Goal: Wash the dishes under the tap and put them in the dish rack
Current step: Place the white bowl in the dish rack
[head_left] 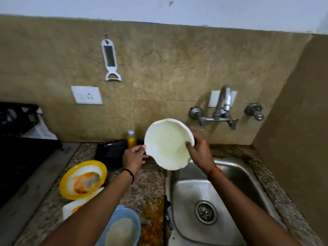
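I hold a white plate point(166, 144) tilted up with its face toward me, over the left rim of the steel sink point(236, 176). My left hand point(134, 158) grips its lower left edge and my right hand point(199, 151) grips its right edge, thumb on the face. The tap point(224, 102) is on the wall behind and to the right, with no water visibly running. A dirty yellow-rimmed plate point(83, 179) lies on the counter at left, on top of a white dish point(71, 208). A blue dish point(124, 226) sits near the front edge.
A black tray point(111, 151) and a yellow bottle point(131, 138) stand by the wall behind the plate. A black stove point(21, 160) fills the left side. The granite counter point(149, 192) shows orange stains beside the sink. A socket point(87, 95) and a peeler point(110, 59) are on the wall.
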Motion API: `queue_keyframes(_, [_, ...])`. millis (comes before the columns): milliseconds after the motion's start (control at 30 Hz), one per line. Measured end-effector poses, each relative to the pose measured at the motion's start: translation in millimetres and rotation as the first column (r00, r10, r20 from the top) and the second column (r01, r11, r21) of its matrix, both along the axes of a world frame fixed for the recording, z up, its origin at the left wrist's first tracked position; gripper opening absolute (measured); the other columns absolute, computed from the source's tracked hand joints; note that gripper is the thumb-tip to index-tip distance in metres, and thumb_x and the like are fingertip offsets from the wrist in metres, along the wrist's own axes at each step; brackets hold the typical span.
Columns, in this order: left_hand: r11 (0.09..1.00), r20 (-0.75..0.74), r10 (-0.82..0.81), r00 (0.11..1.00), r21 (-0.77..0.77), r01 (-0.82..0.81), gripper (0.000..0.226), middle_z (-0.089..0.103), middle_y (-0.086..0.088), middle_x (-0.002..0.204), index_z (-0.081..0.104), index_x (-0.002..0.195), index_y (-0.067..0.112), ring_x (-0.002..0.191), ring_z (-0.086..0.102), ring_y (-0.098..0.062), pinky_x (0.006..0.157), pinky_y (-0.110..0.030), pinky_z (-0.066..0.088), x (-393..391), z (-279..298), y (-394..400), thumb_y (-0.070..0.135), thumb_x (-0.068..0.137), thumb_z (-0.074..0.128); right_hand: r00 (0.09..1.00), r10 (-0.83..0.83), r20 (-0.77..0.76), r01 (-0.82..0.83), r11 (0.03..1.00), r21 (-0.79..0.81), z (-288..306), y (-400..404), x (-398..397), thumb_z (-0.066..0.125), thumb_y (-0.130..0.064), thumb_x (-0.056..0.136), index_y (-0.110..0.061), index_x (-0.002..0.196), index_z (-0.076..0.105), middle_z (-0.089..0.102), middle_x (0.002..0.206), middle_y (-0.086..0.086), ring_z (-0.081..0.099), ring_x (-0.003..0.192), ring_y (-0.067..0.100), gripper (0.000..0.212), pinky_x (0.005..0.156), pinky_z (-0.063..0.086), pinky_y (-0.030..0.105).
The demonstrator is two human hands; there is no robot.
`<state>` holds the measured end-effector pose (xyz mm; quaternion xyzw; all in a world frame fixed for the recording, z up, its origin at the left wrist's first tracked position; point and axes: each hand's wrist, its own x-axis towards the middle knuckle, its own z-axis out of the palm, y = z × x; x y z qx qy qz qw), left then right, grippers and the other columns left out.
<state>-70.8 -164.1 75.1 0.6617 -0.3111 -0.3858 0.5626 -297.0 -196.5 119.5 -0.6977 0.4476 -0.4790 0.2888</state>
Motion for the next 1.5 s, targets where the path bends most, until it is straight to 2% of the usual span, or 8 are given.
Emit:
queue_keyframes(267, [0.999, 0.314, 0.017, 0.949, -0.036, -0.006, 0.019, 0.072, -0.008, 0.092, 0.070, 0.100, 0.011, 0.067, 0.066, -0.005, 0.057, -0.022, 0.050, 184, 32, 42, 0.011, 0.095, 0.052, 0.945, -0.060, 0.321, -0.087, 0.902, 0.423, -20, -3, 192, 0.060, 0.008, 0.083, -0.006, 0.121, 0.063, 0.068, 0.108, 0.010, 0.064, 0.091, 0.023, 0.040, 0.061, 0.055, 0.024])
queue_keyframes(467, [0.992, 0.825, 0.093, 0.557, -0.027, -0.126, 0.026, 0.070, -0.004, 0.114, 0.069, 0.111, 0.015, 0.107, 0.063, -0.022, 0.089, -0.030, 0.049, 304, 64, 80, 0.017, 0.089, 0.055, 0.885, -0.066, 0.461, -0.281, 0.714, 0.642, -21, 10, 325, 0.053, 0.000, 0.091, -0.014, 0.112, 0.057, 0.065, 0.104, 0.014, 0.064, 0.093, 0.039, 0.025, 0.047, 0.058, 0.040])
queue_keyframes(567, [0.989, 0.937, 0.037, 0.348, 0.015, -0.148, 0.037, 0.058, -0.011, 0.131, 0.058, 0.126, 0.006, 0.123, 0.049, -0.028, 0.105, -0.038, 0.040, 348, 67, 92, 0.014, 0.090, 0.053, 0.892, -0.067, 0.448, -0.298, 0.658, 0.692, -25, 16, 373, 0.053, -0.001, 0.092, -0.007, 0.122, 0.055, 0.065, 0.103, 0.016, 0.066, 0.087, 0.040, 0.030, 0.056, 0.059, 0.049])
queue_keyframes(733, [0.975, 0.967, -0.012, 0.254, 0.067, -0.211, 0.040, 0.058, -0.018, 0.129, 0.057, 0.126, -0.002, 0.120, 0.051, -0.034, 0.101, -0.040, 0.041, 403, 60, 106, 0.002, 0.087, 0.051, 0.902, -0.063, 0.426, -0.320, 0.565, 0.760, -36, 26, 433, 0.051, 0.001, 0.093, -0.004, 0.132, 0.052, 0.061, 0.123, 0.026, 0.063, 0.100, 0.050, 0.039, 0.066, 0.057, 0.058])
queue_keyframes(900, [0.962, 0.884, 0.180, 0.431, -0.066, -0.266, 0.041, 0.055, -0.018, 0.124, 0.058, 0.127, 0.000, 0.111, 0.055, -0.034, 0.099, -0.039, 0.045, 426, 70, 98, 0.000, 0.086, 0.058, 0.914, -0.081, 0.397, -0.316, 0.473, 0.822, -50, 26, 467, 0.053, 0.000, 0.094, -0.006, 0.138, 0.045, 0.055, 0.131, 0.024, 0.060, 0.105, 0.050, 0.045, 0.079, 0.053, 0.061])
queue_keyframes(1067, [0.935, 0.773, 0.206, 0.600, 0.026, -0.355, 0.026, 0.065, -0.013, 0.114, 0.067, 0.113, 0.003, 0.105, 0.061, -0.029, 0.093, -0.032, 0.046, 446, 68, 86, 0.009, 0.088, 0.062, 0.915, -0.084, 0.396, -0.319, 0.452, 0.833, -59, 18, 498, 0.053, -0.001, 0.094, -0.008, 0.140, 0.043, 0.054, 0.134, 0.023, 0.060, 0.107, 0.048, 0.048, 0.068, 0.056, 0.056])
queue_keyframes(1233, [0.944, 0.480, 0.267, 0.836, 0.044, -0.326, 0.024, 0.067, -0.007, 0.094, 0.071, 0.105, 0.005, 0.081, 0.060, -0.012, 0.081, -0.023, 0.044, 468, 71, 86, 0.008, 0.081, 0.073, 0.914, -0.036, 0.403, -0.353, 0.414, 0.839, -65, 10, 540, 0.054, -0.002, 0.093, -0.011, 0.140, 0.042, 0.053, 0.135, 0.021, 0.060, 0.107, 0.047, 0.049, 0.059, 0.055, 0.050])
queue_keyframes(1500, [0.949, 0.307, 0.305, 0.901, -0.020, -0.314, 0.021, 0.068, -0.001, 0.079, 0.073, 0.096, 0.006, 0.070, 0.062, -0.010, 0.070, -0.019, 0.047, 474, 62, 82, 0.001, 0.075, 0.076, 0.938, 0.034, 0.345, -0.330, 0.397, 0.856, -85, 1, 592, 0.052, -0.001, 0.093, -0.002, 0.131, 0.050, 0.059, 0.126, 0.023, 0.063, 0.091, 0.042, 0.038, 0.045, 0.056, 0.043])
